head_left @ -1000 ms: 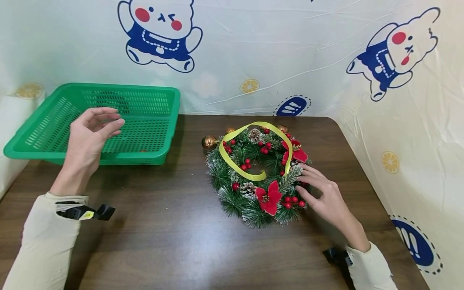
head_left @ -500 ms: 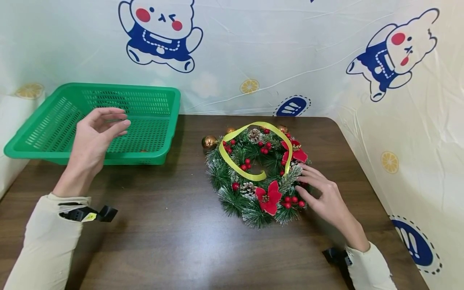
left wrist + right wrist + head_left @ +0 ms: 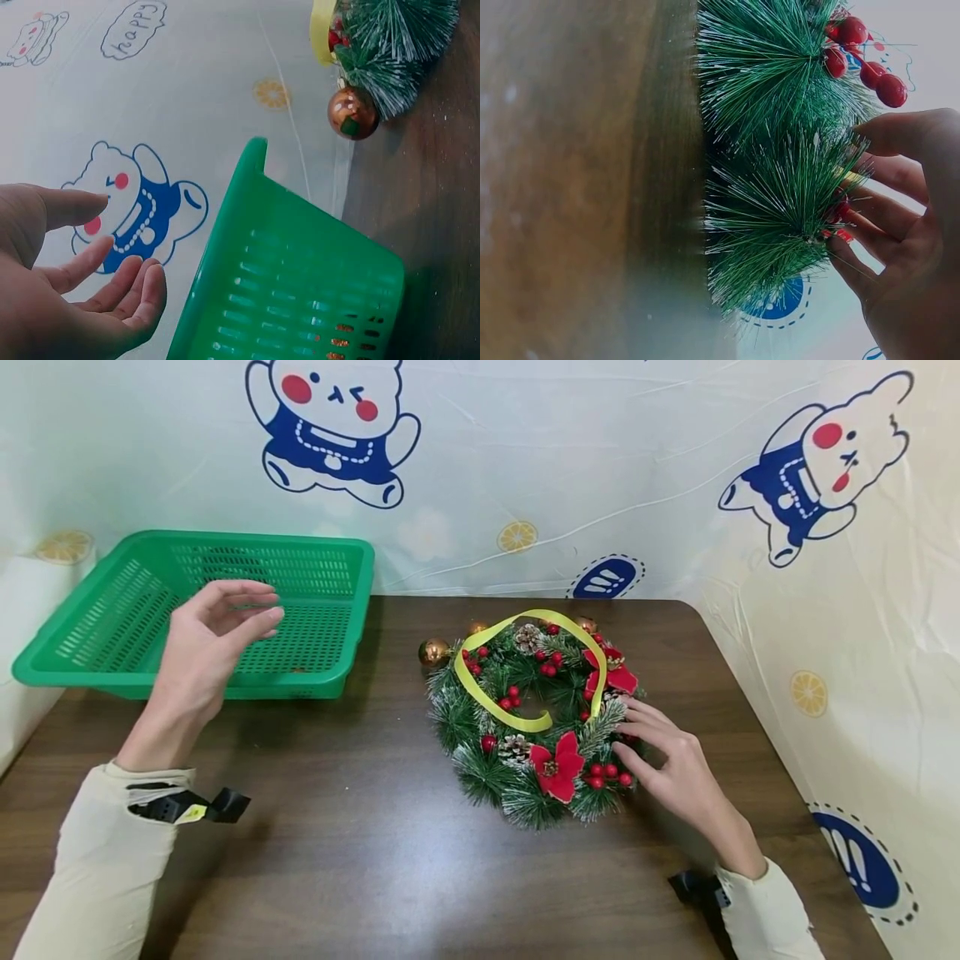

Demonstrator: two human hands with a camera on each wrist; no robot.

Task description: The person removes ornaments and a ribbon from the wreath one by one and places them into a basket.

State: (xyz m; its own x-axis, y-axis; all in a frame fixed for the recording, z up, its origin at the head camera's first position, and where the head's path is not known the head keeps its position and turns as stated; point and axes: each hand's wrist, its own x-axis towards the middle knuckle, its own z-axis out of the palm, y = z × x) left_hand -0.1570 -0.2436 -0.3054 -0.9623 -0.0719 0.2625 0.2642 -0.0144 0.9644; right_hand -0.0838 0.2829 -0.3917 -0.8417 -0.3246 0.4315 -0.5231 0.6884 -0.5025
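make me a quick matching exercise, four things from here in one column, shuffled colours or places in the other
1. basket
2. ribbon
3. left hand
4. right hand

A. fingers at the edge of the wreath
B. raised near the basket, holding nothing
C. yellow, on top of the wreath
D. green, with holes in its walls

Pairs: 1-D, 2-C, 3-B, 4-A

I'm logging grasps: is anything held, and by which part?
Left grip holds nothing; right grip touches the wreath at its right edge, but holding cannot be confirmed.
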